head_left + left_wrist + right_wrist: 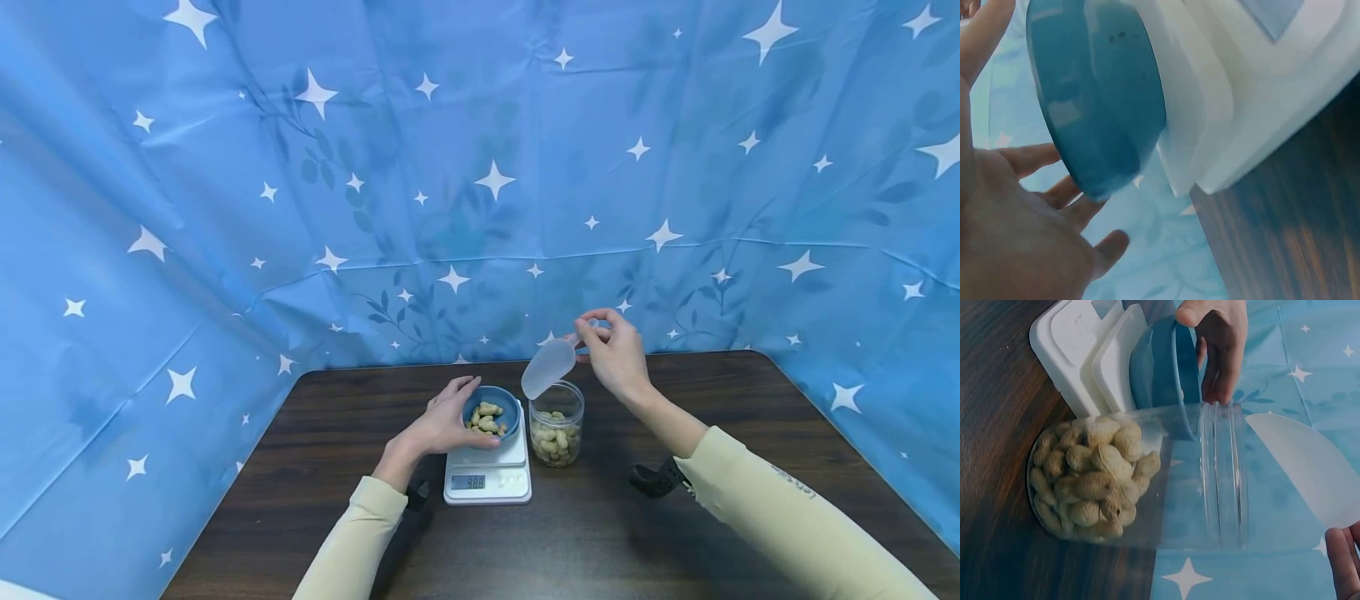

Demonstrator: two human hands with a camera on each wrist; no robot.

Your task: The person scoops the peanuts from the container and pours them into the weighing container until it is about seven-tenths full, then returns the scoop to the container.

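A blue bowl (513, 410) with unshelled peanuts (487, 419) in it stands on a white kitchen scale (487, 493) with a lit display. My left hand (442, 425) holds the bowl from the left, thumb at the near side of the rim and fingers at the far side. Right of the scale, a clear jar (1179, 481) stands upright, partly filled with peanuts (1094, 481). Above its mouth, a translucent white scoop (550, 367) is tilted down to the left. My right hand (617, 357) pinches the scoop's handle. No peanuts can be made out in the scoop.
All of it stands on a dark wood-grain table (585, 542). A blue cloth with white stars (480, 208) hangs behind the table and along its sides. Black wrist straps (660, 479) show below both forearms.
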